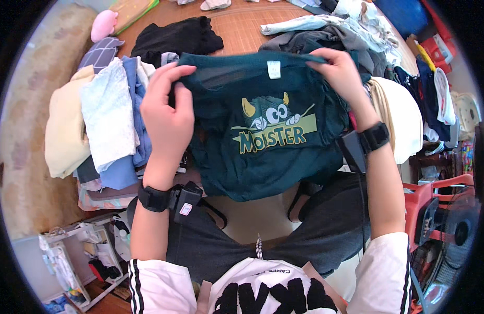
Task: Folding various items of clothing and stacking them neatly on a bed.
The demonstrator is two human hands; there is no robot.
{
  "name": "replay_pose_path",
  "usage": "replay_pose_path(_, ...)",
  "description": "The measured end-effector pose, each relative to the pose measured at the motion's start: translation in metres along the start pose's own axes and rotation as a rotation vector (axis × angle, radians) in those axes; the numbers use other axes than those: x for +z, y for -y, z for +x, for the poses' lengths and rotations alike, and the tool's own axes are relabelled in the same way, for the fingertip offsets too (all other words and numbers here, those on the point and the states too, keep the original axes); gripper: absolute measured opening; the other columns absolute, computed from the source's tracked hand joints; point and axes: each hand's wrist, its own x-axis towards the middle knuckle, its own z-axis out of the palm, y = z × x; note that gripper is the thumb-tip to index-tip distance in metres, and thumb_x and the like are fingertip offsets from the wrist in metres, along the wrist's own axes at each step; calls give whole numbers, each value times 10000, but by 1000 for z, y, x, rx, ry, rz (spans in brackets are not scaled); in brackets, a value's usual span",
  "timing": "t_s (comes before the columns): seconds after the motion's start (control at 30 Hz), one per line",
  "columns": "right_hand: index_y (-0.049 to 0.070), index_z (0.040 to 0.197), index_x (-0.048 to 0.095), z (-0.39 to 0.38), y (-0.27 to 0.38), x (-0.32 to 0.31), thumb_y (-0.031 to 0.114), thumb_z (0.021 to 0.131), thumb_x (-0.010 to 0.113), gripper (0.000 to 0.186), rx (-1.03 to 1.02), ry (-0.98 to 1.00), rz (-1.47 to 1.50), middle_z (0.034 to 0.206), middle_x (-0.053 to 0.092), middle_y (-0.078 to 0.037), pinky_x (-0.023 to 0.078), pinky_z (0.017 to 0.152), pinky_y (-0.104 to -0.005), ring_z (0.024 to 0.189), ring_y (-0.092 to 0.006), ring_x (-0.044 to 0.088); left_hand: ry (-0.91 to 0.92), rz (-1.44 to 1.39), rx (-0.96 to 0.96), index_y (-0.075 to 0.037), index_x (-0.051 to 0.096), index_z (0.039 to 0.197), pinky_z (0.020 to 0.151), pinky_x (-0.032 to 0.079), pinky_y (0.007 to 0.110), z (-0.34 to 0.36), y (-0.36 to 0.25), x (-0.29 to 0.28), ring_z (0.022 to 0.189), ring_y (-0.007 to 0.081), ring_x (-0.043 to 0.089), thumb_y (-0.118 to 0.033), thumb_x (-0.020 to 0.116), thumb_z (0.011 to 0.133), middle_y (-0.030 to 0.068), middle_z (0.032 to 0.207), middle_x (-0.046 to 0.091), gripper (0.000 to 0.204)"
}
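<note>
A dark green shirt [216, 167] hangs spread out in front of me, over my lap and the table's near edge. On it are a cartoon monster with yellow horns, a yellow-green printed band and a small white label near its upper edge. At its upper left corner my left hand [169, 102] is closed on the cloth, index finger and thumb showing. My right hand [339, 70] pinches the upper right edge between thumb and fingers. Both wrists wear black straps with small devices.
Folded clothes, among them a pale blue garment [108, 112] and a cream one [66, 128], are stacked at the left. A black garment [174, 39] lies farther back on the wooden table [237, 31]. Heaped grey clothes [320, 42] lie at the far right; a fan [456, 230] stands lower right.
</note>
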Motion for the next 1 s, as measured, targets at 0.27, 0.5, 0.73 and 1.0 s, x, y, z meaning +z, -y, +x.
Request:
replay_pose_path(0.27,4,881,672,-25,56,-24,90,765,671,144,-228,-125,71,742,639,4,426,640,-193,704,-48,553,-145,-25,-113,5,626,938,902,405,308,2,-2,-16,980,235,572,57,487,810,129,1010,605,195)
replay_pose_path(0.5,5,877,669,-29,65,-24,67,766,668,128,-174,-112,156,725,614,17,421,641,-194,701,-41,529,-182,-48,-96,5,630,946,904,401,292,4,-5,-21,997,207,559,53,488,819,118,1032,601,196)
replay_pose_path(0.73,-1,867,666,-33,65,-28,57,774,659,110,-191,-105,97,717,608,15,414,637,-190,693,-42,523,-165,-81,-102,5,631,948,910,394,293,3,-5,-19,994,210,558,52,488,820,117,1043,597,198)
replay_pose_path(1.0,-4,868,665,-36,65,-29,58,768,668,118,-192,-105,116,724,613,10,415,645,-190,703,-44,527,-160,-90,-98,6,629,943,907,395,291,3,-7,-20,987,208,559,52,490,822,116,1031,598,190)
